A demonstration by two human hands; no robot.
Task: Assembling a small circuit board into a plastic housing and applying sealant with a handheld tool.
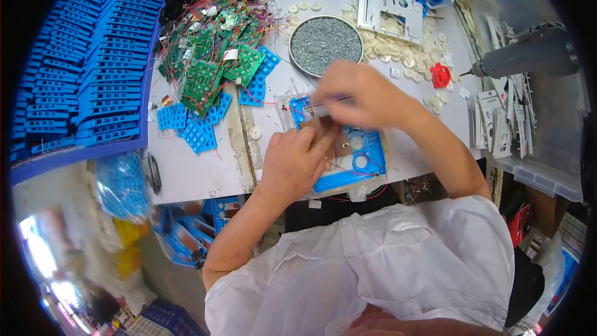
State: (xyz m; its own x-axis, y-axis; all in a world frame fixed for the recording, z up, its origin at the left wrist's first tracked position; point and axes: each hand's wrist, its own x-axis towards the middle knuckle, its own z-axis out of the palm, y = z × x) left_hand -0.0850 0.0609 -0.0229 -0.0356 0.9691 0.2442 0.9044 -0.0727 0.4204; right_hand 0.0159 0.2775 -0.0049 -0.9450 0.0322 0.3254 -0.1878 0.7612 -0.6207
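Note:
In front of me lies a blue plastic casing (372, 147) with a round opening and thin red wires around it. My left hand (292, 160) reaches over its left side, fingers curled down against a brown board (342, 144) set in the casing. A white disc (356, 142) sits beside that board. Over the casing's far edge is my right hand (357, 94), smeared by motion. Its fingers bend downward, and whether anything is in them does not show. Just beyond stands a round metal tin (291, 50) of small grey screws.
Green circuit boards (202, 84) with tangled wires and blue keypads (199, 135) lie left. A purple-rimmed crate (146, 96) holds stacked blue casings. White discs (407, 56), a white panel (372, 9) and a red part (440, 75) lie right, near a grey electric screwdriver (528, 56).

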